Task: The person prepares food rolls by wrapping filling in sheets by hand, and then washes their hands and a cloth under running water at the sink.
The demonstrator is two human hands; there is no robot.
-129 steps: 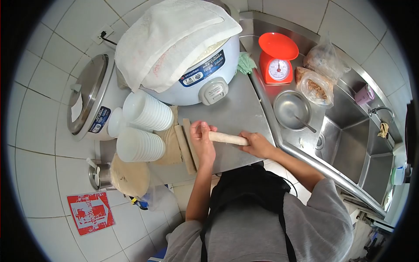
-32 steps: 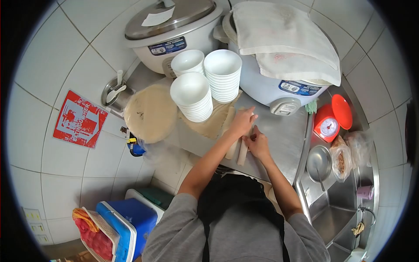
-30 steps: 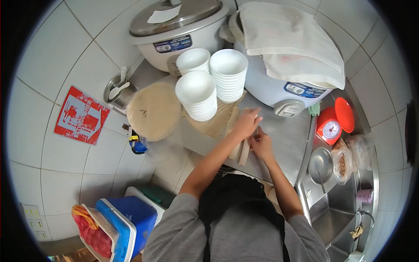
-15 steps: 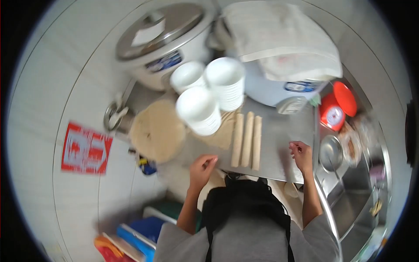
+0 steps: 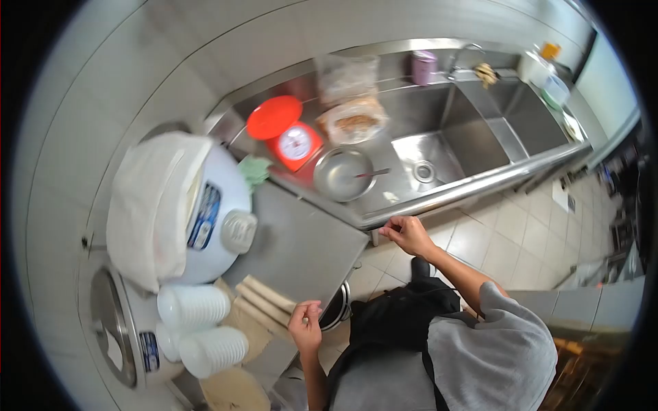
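Observation:
Three pale dough rolls (image 5: 266, 300) lie side by side on the steel table (image 5: 301, 236). At their near ends is my left hand (image 5: 306, 325), its fingers curled together with nothing visible in them. My right hand (image 5: 407, 235) hovers by the sink counter's front rim, thumb and fingers pinched, with nothing seen between them. Beyond it a metal bowl (image 5: 337, 179) with a spoon rests on the counter, beside a red scale (image 5: 296, 145) and a plastic bag of brown filling (image 5: 355, 122). A brown sheet (image 5: 248, 333) lies beside the rolls.
A double sink (image 5: 445, 140) with a faucet (image 5: 462, 58) spans the back right. Left are a cloth-covered rice cooker (image 5: 229, 178), a second cooker (image 5: 113, 332) and stacked white bowls (image 5: 195, 306). A round pale stack (image 5: 234, 392) is at the bottom.
The view has swung right toward the sink. Both hands have let go of the rolls, which lie together on the table. My right hand has moved away, over to the counter's edge.

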